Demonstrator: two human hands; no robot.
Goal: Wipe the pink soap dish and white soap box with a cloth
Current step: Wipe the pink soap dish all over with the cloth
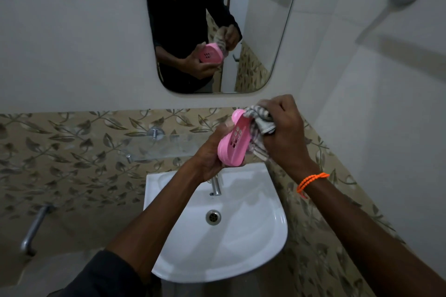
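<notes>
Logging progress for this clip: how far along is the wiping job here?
Nothing shows as finished. In hand: the left hand holds the pink slotted plastic soap dish over the white ceramic sink while the right hand presses a striped grey cloth to its top edge. Left: the white soap box, not in view.

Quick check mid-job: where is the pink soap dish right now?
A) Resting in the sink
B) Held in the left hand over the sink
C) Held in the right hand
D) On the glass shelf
B: the left hand grips the soap dish above the sink, while the right hand presses the cloth to it.
</notes>
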